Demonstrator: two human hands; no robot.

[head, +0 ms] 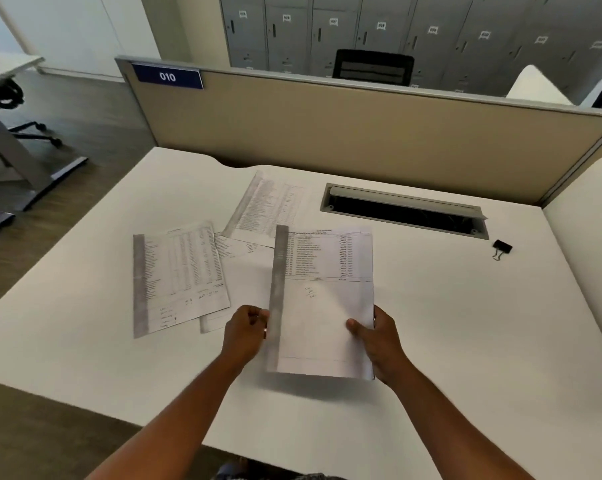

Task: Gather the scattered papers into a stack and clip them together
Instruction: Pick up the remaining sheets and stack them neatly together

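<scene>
Holding one printed sheet (323,299) above the white surface (465,323), both hands grip it at its lower half: left hand (245,332) pinches the grey-banded left edge, fingers curled round it; right hand (375,341) clamps the right edge w/ thumb on top, fingers underneath. Whether it's a single sheet or a thin bundle, can't tell.

Papers still lying flat on the surface, 3 counted:
- sheet w/ grey strip (178,278) at approx 9 o'clock from the held one, tilted slightly.
- far sheet (264,206) at approx 11 o'clock, near the back, angled.
- half-covered sheet (244,268) between those two, under both of them, its bottom corner showing near the left hand.

1 black binder clip (501,248) sits at approx 2 o'clock from the held sheet, well apart, just past the right end of the cable slot (403,211), handles pointing toward the near edge.

1 tan partition (327,133) at 12 o'clock w/ 1 blue "010" tag (167,76). Grey lockers (413,29) behind, 1 black chair back (374,69) in front of them.
</scene>
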